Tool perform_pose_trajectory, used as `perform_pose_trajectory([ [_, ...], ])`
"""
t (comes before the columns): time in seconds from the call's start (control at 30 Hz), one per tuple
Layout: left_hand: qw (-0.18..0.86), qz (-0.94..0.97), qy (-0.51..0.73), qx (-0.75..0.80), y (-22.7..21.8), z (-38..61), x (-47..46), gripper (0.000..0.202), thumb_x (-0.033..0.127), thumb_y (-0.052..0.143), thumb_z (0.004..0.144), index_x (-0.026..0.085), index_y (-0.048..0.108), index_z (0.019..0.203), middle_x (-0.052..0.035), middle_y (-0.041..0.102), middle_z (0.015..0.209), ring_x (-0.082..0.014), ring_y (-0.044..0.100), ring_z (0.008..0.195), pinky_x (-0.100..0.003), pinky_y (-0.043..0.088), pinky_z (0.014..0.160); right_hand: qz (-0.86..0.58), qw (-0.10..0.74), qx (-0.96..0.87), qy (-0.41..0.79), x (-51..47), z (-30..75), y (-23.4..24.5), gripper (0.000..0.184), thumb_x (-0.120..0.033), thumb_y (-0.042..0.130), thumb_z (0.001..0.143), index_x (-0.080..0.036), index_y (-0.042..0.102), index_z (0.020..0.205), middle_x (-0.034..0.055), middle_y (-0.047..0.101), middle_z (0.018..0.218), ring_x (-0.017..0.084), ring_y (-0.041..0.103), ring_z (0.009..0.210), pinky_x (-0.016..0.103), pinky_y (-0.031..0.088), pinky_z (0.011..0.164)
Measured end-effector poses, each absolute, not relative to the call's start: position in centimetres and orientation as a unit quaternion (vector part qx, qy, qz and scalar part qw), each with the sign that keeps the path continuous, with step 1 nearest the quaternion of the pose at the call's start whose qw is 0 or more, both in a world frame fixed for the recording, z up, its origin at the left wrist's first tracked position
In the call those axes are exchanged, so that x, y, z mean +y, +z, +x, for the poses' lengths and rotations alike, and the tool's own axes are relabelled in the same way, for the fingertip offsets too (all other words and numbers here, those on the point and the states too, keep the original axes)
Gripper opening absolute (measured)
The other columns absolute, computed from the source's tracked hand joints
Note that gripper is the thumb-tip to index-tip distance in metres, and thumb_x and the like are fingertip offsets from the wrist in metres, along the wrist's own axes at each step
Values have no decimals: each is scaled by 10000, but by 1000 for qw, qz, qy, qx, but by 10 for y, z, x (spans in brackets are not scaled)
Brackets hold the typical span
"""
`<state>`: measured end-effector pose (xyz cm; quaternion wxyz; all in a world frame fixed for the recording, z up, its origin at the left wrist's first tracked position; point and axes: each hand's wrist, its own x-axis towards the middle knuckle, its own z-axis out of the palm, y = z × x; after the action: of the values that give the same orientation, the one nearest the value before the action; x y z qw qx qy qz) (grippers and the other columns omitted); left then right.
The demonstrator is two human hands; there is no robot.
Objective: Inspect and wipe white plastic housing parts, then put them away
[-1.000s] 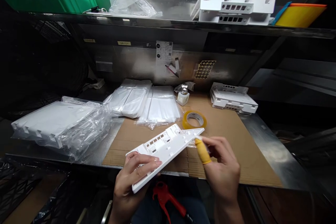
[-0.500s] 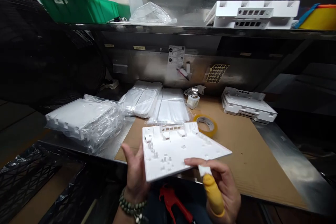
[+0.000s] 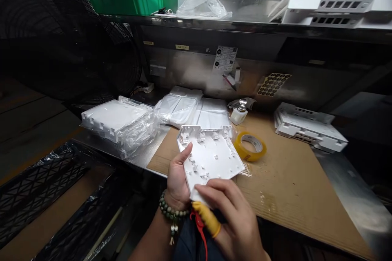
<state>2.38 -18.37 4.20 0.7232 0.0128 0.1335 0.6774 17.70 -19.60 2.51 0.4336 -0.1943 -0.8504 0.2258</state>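
Note:
A white plastic housing shell (image 3: 214,159) is held tilted over the near edge of the bench, its inner side with small posts and clips facing up. My left hand (image 3: 179,179) grips its left edge, thumb over the rim and the other fingers hidden beneath. At the shell's near corner, my right hand (image 3: 228,212) is closed, fingertips on top and the thumb below. A yellow finger cot (image 3: 206,218) covers that thumb. Whether a small white piece is also between these fingers is hidden. Below, a red-handled tool (image 3: 200,228) lies against my lap.
Bagged white shells (image 3: 116,120) lie at left, beside stacks of clear plastic bags (image 3: 179,106). A yellow tape roll (image 3: 249,147), a pump bottle (image 3: 239,112) and stacked white shells (image 3: 309,126) sit on the bench. Above runs a shelf (image 3: 245,26) with a green bin (image 3: 122,0).
The shell has turned and tilted more steeply. My left hand has closed on its edge. My right hand, earlier pinching a small white piece, has moved left onto the near corner. The view has shifted.

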Motion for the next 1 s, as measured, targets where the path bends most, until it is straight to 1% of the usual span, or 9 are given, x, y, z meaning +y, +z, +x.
perform_pose_trajectory([
  [0.1, 723, 19, 677, 136, 41, 22, -187, 602, 421, 304, 1023, 59, 546, 1439, -218, 724, 1261, -381, 663, 1220, -562, 383, 1166, -177, 444, -855, 201, -199, 169, 21, 258, -70, 663, 899, -141, 701, 1144, 93, 692, 958, 208, 619, 854, 330, 555, 717],
  [0.17, 718, 37, 683, 128, 38, 18, -188, 605, 438, 313, 1021, 74, 544, 1445, -214, 717, 1280, -387, 658, 1227, -573, 380, 1166, -186, 432, -860, 197, -197, 173, 19, 255, -60, 665, 894, -144, 704, 1132, 92, 695, 949, 203, 614, 836, 324, 548, 695],
  [0.3, 707, 80, 694, 112, 35, 15, -191, 585, 416, 336, 1013, 91, 533, 1458, -204, 699, 1322, -392, 638, 1258, -589, 366, 1173, -206, 430, -852, 217, -197, 177, 21, 262, -58, 687, 884, -171, 701, 1119, 78, 688, 933, 183, 623, 823, 296, 556, 696],
  [0.4, 710, 100, 687, 116, 36, 18, -192, 580, 392, 366, 1002, 81, 520, 1466, -208, 683, 1351, -398, 617, 1286, -593, 350, 1186, -191, 445, -845, 229, -203, 170, 23, 284, -68, 691, 882, -181, 696, 1143, 77, 693, 930, 189, 627, 819, 306, 559, 693],
  [0.53, 711, 118, 685, 103, 30, 12, -195, 598, 446, 380, 1009, 114, 502, 1491, -194, 630, 1434, -404, 548, 1365, -605, 290, 1220, -197, 437, -851, 215, -201, 172, 19, 275, -66, 686, 886, -182, 709, 1134, 73, 696, 928, 189, 624, 814, 307, 552, 686],
  [0.67, 715, 136, 680, 89, 20, -7, -201, 605, 496, 307, 1027, 176, 504, 1501, -158, 543, 1536, -399, 411, 1472, -631, 170, 1251, -286, 449, -819, 214, -179, 208, 13, 240, -122, 655, 935, -238, 729, 1132, 58, 664, 999, 174, 623, 879, 274, 531, 700],
  [0.8, 709, 165, 682, 69, 18, -22, -206, 701, 600, 181, 1019, 216, 505, 1508, -120, 465, 1602, -374, 265, 1544, -620, 60, 1262, -377, 481, -768, 193, -159, 247, 5, 310, -104, 614, 926, -293, 746, 1133, 37, 655, 1078, 179, 628, 955, 286, 499, 768],
  [0.9, 702, 172, 688, 65, 21, -24, -208, 751, 619, 86, 1012, 231, 434, 1553, -109, 432, 1623, -344, 220, 1561, -598, 16, 1263, -404, 492, -749, 185, -154, 260, 0, 334, -95, 603, 907, -300, 753, 1125, 32, 666, 1090, 195, 637, 995, 309, 492, 826],
  [1.0, 696, 175, 694, 62, 26, -21, -209, 781, 632, 44, 1002, 232, 403, 1569, -112, 429, 1623, -332, 209, 1565, -586, 0, 1263, -408, 502, -738, 194, -156, 259, 0, 301, -122, 642, 912, -308, 756, 1118, 28, 668, 1090, 195, 643, 1001, 302, 499, 827],
])
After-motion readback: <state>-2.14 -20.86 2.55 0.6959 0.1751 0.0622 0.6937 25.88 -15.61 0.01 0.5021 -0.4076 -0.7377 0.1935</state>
